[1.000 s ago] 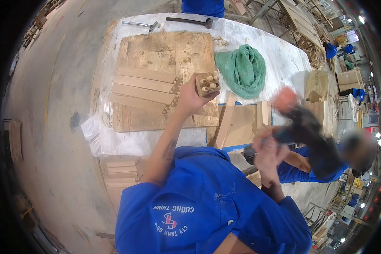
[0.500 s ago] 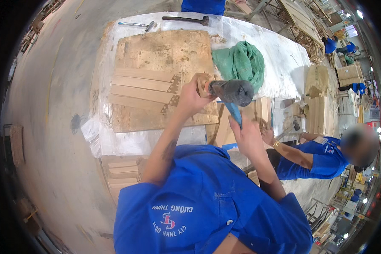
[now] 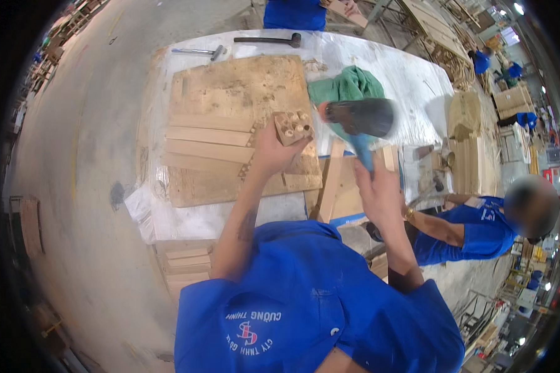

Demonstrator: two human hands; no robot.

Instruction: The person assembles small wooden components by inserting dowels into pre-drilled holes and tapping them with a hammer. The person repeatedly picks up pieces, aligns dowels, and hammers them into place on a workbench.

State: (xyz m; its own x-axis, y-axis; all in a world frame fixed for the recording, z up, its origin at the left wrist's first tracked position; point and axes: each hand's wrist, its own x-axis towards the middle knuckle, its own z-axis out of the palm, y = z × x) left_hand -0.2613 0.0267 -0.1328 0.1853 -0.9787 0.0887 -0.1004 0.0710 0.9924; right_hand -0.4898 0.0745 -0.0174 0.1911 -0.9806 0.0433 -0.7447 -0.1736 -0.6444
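Wooden block [image 3: 286,126] was gripped by its side in the left hand [image 3: 272,151], near the board's [image 3: 230,81] right edge, likely to leave its pegs [image 3: 297,128] clear; the right hand [image 3: 379,189] held a blurred mallet [image 3: 361,117], head apart from the block, by its blue handle [image 3: 362,151], presumably for leverage.

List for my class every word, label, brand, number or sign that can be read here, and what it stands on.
Wearer's blue shirt: white lettering around a red-and-white emblem; legible, but I won't copy it.
Co-worker's blue shirt: white mark, too small to read.
Mallet: motion-blurred; no readable text.
Pegged wooden block: none visible.
Far background: too small to read.
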